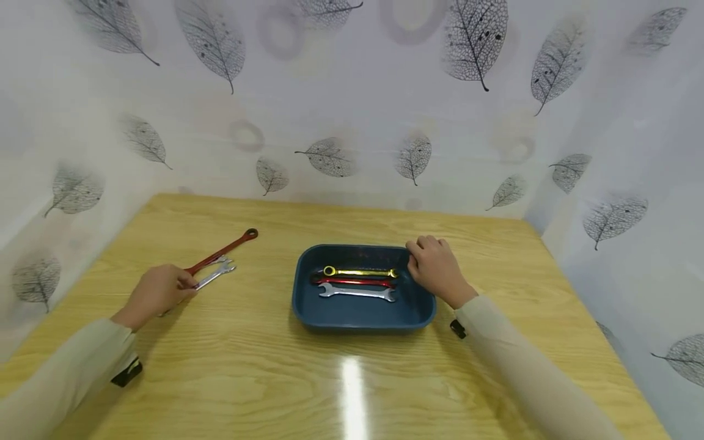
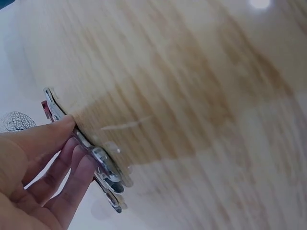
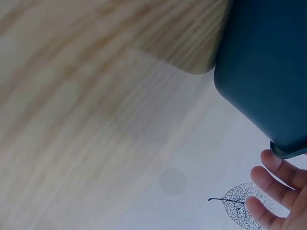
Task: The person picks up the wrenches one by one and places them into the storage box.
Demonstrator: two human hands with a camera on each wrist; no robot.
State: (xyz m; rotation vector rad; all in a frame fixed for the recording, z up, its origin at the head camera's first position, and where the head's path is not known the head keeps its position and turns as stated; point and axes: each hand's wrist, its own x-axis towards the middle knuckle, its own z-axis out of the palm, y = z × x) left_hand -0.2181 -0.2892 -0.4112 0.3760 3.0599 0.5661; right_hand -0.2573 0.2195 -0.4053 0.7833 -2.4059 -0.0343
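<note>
Left hand [image 1: 156,293] pinches silver wrench [image 1: 216,275], lying diagonally, head toward far right.

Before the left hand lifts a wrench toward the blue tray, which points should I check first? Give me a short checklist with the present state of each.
1. Left hand has contact with the silver wrench: ok, its fingers touch the near end in the left wrist view.
2. Grip closed firmly around that wrench: cannot tell.
3. Silver wrench free of the red wrench: not ok, the two lie crossed and touching.
4. Blue tray steadied: ok, the right hand rests on its right rim.
5. Room in the tray: ok, the gold wrench, red wrench and silver wrench leave the near part bare.
</note>
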